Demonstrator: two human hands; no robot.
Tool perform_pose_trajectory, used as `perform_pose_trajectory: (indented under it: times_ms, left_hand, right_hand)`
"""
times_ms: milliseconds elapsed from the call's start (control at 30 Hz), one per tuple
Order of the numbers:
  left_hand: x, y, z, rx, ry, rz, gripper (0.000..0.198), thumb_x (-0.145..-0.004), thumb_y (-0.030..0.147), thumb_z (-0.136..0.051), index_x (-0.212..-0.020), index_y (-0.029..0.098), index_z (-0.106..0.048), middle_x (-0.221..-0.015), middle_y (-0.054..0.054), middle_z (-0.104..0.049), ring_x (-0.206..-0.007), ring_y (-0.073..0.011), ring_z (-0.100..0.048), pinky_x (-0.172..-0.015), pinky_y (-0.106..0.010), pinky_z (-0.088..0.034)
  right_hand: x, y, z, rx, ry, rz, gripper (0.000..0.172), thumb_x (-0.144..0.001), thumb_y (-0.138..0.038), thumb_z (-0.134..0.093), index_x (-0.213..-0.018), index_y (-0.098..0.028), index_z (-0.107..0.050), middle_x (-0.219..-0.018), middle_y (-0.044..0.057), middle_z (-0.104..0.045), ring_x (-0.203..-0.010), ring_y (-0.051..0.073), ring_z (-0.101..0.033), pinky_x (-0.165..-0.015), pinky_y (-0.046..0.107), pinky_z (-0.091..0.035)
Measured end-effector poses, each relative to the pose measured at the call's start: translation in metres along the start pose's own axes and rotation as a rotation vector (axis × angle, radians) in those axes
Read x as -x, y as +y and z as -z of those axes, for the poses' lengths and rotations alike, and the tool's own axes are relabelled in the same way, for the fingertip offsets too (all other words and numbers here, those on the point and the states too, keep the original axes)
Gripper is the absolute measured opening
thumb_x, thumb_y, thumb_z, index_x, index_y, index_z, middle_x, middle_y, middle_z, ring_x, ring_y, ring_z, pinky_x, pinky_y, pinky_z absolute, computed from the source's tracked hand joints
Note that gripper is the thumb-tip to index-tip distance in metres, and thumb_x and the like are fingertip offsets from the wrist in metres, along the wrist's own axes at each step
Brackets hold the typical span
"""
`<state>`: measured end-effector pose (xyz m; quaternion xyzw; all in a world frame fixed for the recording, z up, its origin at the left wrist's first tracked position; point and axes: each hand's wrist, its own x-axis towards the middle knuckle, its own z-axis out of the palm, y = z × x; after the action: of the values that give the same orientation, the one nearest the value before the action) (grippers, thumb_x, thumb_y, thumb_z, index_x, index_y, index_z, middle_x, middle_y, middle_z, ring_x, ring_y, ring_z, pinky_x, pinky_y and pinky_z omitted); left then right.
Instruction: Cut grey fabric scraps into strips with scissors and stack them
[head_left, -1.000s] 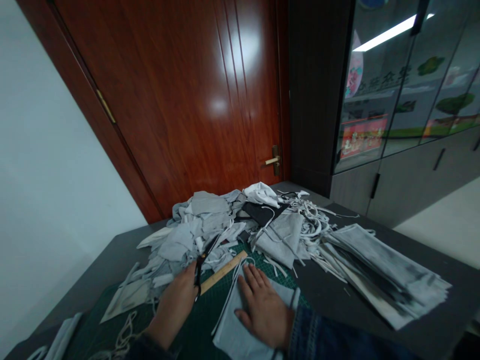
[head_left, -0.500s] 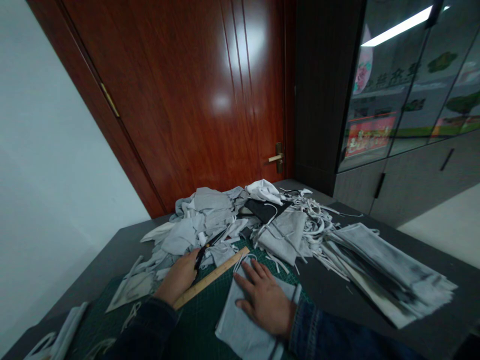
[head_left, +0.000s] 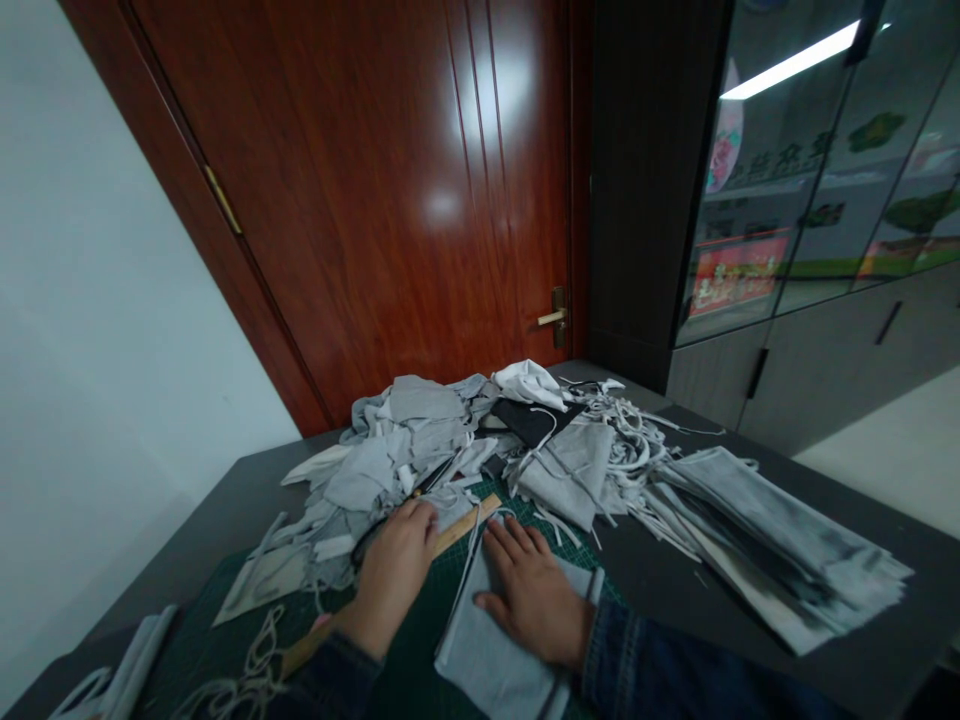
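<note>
My right hand (head_left: 536,592) lies flat and open on a grey cloth piece (head_left: 487,665) spread on the green cutting mat (head_left: 416,650). My left hand (head_left: 394,575) rests on top of a wooden ruler (head_left: 470,521), fingers together and laid over it. The ruler runs diagonally beside the cloth's left edge. Black scissors (head_left: 420,484) lie just left of and beyond that hand, at the edge of the scrap pile, with no hand on them.
A heap of grey, white and black fabric scraps (head_left: 450,430) and white strips (head_left: 630,440) covers the far side of the dark table (head_left: 750,640). A stack of grey cut pieces (head_left: 780,550) lies to the right. White cord (head_left: 255,660) trails at the left. A wooden door stands behind.
My left hand has let go of the scissors and moved right onto the ruler. The right hand has stayed on the cloth.
</note>
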<state>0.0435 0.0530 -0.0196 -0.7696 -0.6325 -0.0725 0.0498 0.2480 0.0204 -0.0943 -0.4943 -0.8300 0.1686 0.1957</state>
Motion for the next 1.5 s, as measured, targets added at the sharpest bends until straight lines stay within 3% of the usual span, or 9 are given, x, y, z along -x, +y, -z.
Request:
perform_pose_trajectory:
  times_ms: [267, 400, 533, 700, 900, 1000, 1167, 1333, 1500]
  left_hand:
    - [-0.004, 0.042, -0.030, 0.054, -0.141, -0.029, 0.021, -0.094, 0.013, -0.050, -0.106, 0.015, -0.068, -0.112, -0.011, -0.071, -0.107, -0.0227, -0.068, -0.091, -0.030, -0.047]
    - [-0.013, 0.035, -0.026, 0.046, -0.138, -0.021, 0.020, -0.091, 0.010, -0.050, -0.091, 0.018, -0.068, -0.101, -0.008, -0.073, -0.099, -0.0224, -0.070, -0.086, -0.029, -0.047]
    - [-0.021, 0.016, -0.012, 0.083, 0.036, 0.088, 0.021, -0.093, 0.012, -0.049, -0.107, 0.017, -0.063, -0.104, -0.010, -0.072, -0.098, -0.0224, -0.069, -0.083, -0.029, -0.047]
    - [-0.018, 0.016, -0.012, 0.390, 0.045, 0.008, 0.013, -0.091, 0.019, -0.054, -0.100, 0.020, -0.063, -0.099, -0.007, -0.072, -0.093, -0.0211, -0.069, -0.084, -0.028, -0.048]
    - [-0.011, 0.030, -0.053, 0.818, -0.142, -0.019, 0.044, -0.074, 0.028, -0.068, -0.116, 0.019, -0.065, -0.100, -0.006, -0.072, -0.096, -0.0223, -0.066, -0.086, -0.030, -0.048]
    - [-0.013, 0.027, -0.064, 0.908, -0.169, -0.014, 0.037, -0.073, 0.029, -0.063, -0.109, 0.017, -0.066, -0.088, -0.004, -0.068, -0.086, -0.0217, -0.065, -0.078, -0.030, -0.047]
    - [-0.008, 0.031, -0.047, 0.970, -0.208, -0.110, 0.032, -0.078, 0.030, -0.055, -0.105, 0.019, -0.066, -0.084, -0.002, -0.066, -0.080, -0.0198, -0.061, -0.073, -0.028, -0.044]
    - [-0.002, 0.036, -0.033, 0.869, -0.224, -0.158, 0.035, -0.079, 0.028, -0.053, -0.108, 0.020, -0.068, -0.084, -0.002, -0.064, -0.079, -0.0191, -0.059, -0.073, -0.028, -0.042]
    - [-0.010, 0.027, -0.032, 0.970, -0.241, -0.132, 0.027, -0.071, 0.028, -0.057, -0.097, 0.019, -0.063, -0.078, 0.001, -0.059, -0.075, -0.0177, -0.058, -0.069, -0.026, -0.042]
  right_hand:
    - [-0.007, 0.005, -0.002, -0.011, 0.159, -0.037, 0.060, -0.089, -0.011, -0.050, -0.148, -0.009, -0.050, -0.159, 0.014, -0.041, -0.147, 0.030, -0.038, -0.124, 0.047, -0.031]
    - [-0.013, 0.013, -0.003, -0.092, 0.257, -0.062, 0.066, -0.079, 0.004, -0.043, -0.142, -0.009, -0.057, -0.147, 0.017, -0.053, -0.139, 0.028, -0.048, -0.120, 0.043, -0.037]
    - [-0.017, 0.025, 0.000, -0.254, 0.338, -0.089, 0.079, -0.066, 0.009, -0.041, -0.139, -0.015, -0.059, -0.135, 0.013, -0.059, -0.127, 0.023, -0.058, -0.115, 0.035, -0.043]
    - [-0.026, 0.043, 0.001, -0.524, 0.403, -0.111, 0.077, -0.060, 0.003, -0.049, -0.133, -0.017, -0.063, -0.116, 0.009, -0.067, -0.105, 0.023, -0.065, -0.098, 0.036, -0.052]
    - [-0.031, 0.049, -0.004, -0.859, 0.466, -0.044, 0.071, -0.061, -0.006, -0.056, -0.129, -0.022, -0.064, -0.135, 0.009, -0.061, -0.128, 0.025, -0.055, -0.105, 0.039, -0.049]
    - [-0.030, 0.047, 0.001, -0.899, 0.440, -0.007, 0.064, -0.064, -0.009, -0.059, -0.126, -0.024, -0.068, -0.135, 0.008, -0.061, -0.129, 0.025, -0.055, -0.105, 0.040, -0.047]
    - [-0.031, 0.048, 0.010, -0.936, 0.370, -0.026, 0.031, -0.081, -0.032, -0.065, -0.108, -0.020, -0.076, -0.106, 0.008, -0.073, -0.100, 0.025, -0.066, -0.094, 0.038, -0.049]
    - [-0.038, 0.059, 0.009, -0.976, 0.339, -0.112, 0.022, -0.073, -0.039, -0.071, -0.079, -0.017, -0.074, -0.075, 0.003, -0.069, -0.075, 0.019, -0.063, -0.072, 0.029, -0.048]
    - [-0.051, 0.071, 0.019, -0.942, 0.402, -0.183, 0.025, -0.077, -0.040, -0.065, -0.083, -0.017, -0.071, -0.074, 0.004, -0.068, -0.065, 0.018, -0.061, -0.066, 0.030, -0.048]
